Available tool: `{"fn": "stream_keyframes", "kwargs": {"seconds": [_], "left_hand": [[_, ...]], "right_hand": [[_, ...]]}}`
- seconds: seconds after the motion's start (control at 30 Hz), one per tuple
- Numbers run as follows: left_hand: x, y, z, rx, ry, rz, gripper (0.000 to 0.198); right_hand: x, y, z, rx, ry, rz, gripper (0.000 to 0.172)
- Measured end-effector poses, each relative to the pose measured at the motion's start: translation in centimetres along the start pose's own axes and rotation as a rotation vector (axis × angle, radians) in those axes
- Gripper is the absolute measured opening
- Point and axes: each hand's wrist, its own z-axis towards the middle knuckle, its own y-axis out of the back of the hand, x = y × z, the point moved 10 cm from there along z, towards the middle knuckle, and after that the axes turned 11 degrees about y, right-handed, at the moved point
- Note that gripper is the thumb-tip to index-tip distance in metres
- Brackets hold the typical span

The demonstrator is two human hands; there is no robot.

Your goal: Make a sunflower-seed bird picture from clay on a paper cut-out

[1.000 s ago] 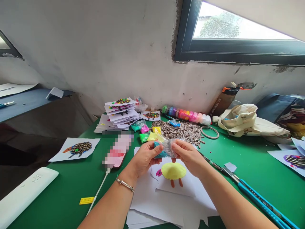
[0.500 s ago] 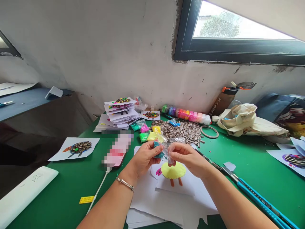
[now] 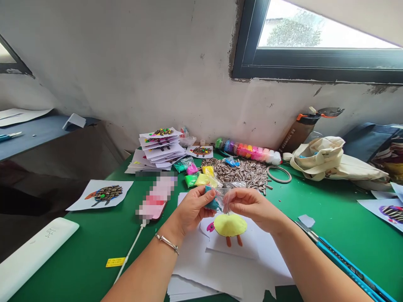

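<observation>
A small clear plastic bag [image 3: 223,198] with blue modelling clay [image 3: 213,200] inside is stretched between my hands. My left hand [image 3: 192,208] is closed round the clay-filled end. With its fingers pinched, my right hand [image 3: 252,206] grips the bag's loose clear end. Just below them lies a sheet of white paper [image 3: 248,251] bearing a flat yellow clay oval [image 3: 230,225], a pink head [image 3: 210,227] and two brown legs [image 3: 239,240]. Loose white sheets [image 3: 208,277] are under it.
Sunflower seeds [image 3: 248,174] are heaped behind my hands, beside coloured clay packets [image 3: 206,180]. Finished pictures [image 3: 163,153] are stacked at back left. A phone [image 3: 157,199] lies left; a blue-handled cutter [image 3: 340,260] and tape ring [image 3: 279,174] lie right.
My right hand has shifted slightly at the bag's clear end. The whole view has moved a little; both hands still hold the bag.
</observation>
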Motion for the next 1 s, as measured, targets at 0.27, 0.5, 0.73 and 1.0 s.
{"fn": "stream_keyframes", "kwargs": {"seconds": [0.27, 0.5, 0.73, 1.0], "left_hand": [[0.0, -0.8, -0.2, 0.052, 0.001, -0.018, 0.031], [0.0, -0.9, -0.3, 0.06, 0.002, 0.03, 0.035], [0.7, 0.3, 0.3, -0.057, 0.052, 0.058, 0.039], [-3.1, 1.1, -2.1, -0.39, -0.356, 0.372, 0.073]], "right_hand": [[-0.4, -0.6, -0.1, 0.054, 0.002, 0.011, 0.02], [-0.4, 0.8, -0.1, -0.072, 0.012, -0.04, 0.031], [-0.3, -0.5, 0.0, 0.0, -0.018, 0.004, 0.02], [-0.1, 2.6, 0.1, -0.317, 0.04, -0.195, 0.021]]}}
